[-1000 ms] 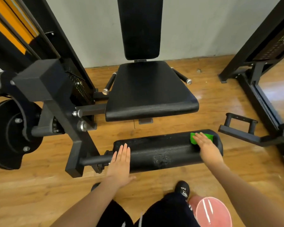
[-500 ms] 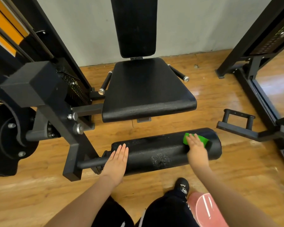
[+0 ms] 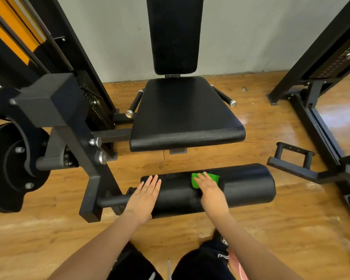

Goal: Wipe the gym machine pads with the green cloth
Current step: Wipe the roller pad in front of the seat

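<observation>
- The green cloth [image 3: 204, 179] is lying on top of the black roller pad [image 3: 242, 186], about midway along its length, and only its far and left edges are showing past the fingers covering it.
- The right hand [image 3: 209, 188] is pressing the cloth flat against the pad, with its fingers straight and spread, not curled round the fabric.
- The left hand [image 3: 144, 196] is resting palm down on the left end of the same roller pad, fingers straight and close together, grasping nothing.
- The roller pad is lying crosswise just in front of the person, and a steel bar [image 3: 112, 201] is running from its left end into the black machine frame [image 3: 69, 138].
- Beyond the pad, the black seat cushion [image 3: 184, 114] is sitting apart from it, with the upright backrest [image 3: 174, 33] rising behind against the grey wall [image 3: 251, 33].
- Two short side handles [image 3: 223, 96] with silver end caps are sticking out on either side of the seat.
- A round black weight plate [image 3: 10, 168] is hanging on the frame at the far left.
- Another black machine frame [image 3: 315, 57] is standing to the right on the wooden floor [image 3: 49, 229].
- The person's knees in black shorts [image 3: 200, 263] are showing at the bottom edge.
</observation>
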A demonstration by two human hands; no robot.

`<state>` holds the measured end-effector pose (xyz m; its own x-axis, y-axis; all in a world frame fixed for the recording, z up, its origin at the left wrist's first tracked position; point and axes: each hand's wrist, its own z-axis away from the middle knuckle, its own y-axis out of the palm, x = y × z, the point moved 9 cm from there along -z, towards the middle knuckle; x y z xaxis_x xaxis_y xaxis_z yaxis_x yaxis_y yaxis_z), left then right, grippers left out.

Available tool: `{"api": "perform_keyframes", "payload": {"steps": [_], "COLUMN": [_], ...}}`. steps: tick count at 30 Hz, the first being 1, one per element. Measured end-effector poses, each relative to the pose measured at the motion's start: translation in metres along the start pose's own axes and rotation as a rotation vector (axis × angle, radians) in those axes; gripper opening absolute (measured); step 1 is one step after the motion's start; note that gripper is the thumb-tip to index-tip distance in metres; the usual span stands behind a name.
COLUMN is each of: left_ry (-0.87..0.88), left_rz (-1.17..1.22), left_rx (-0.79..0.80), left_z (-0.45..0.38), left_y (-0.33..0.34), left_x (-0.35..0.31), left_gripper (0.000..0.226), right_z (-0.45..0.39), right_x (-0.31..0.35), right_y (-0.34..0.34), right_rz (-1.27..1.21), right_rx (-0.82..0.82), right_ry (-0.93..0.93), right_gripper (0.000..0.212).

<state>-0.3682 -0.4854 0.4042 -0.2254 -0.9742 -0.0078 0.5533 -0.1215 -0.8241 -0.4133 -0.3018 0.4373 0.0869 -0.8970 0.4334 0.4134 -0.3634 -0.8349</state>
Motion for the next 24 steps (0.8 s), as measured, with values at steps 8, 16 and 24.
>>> {"api": "perform_keyframes", "payload": {"steps": [8,16,24], "left_ry": [-0.093,-0.025,0.062], "left_rz": [0.128,0.221,0.262], "left_rx": [-0.049,-0.015,0.133], "left_z": [0.016,0.002,-0.024], "left_y": [0.017,0.014,0.001], "left_x": [0.015,0.02,0.037], "left_gripper": [0.103,0.108,0.115], "right_z": [0.014,-0.012,-0.026], "right_x": [-0.072,-0.019,0.008], "right_y": [-0.023,-0.008,-0.007], "right_rz": [-0.031,-0.043,-0.019], "right_rx": [-0.155,-0.089,-0.096], "right_ry": [0.275,0.127,0.081], "right_gripper": [0.063,0.06,0.059]}}
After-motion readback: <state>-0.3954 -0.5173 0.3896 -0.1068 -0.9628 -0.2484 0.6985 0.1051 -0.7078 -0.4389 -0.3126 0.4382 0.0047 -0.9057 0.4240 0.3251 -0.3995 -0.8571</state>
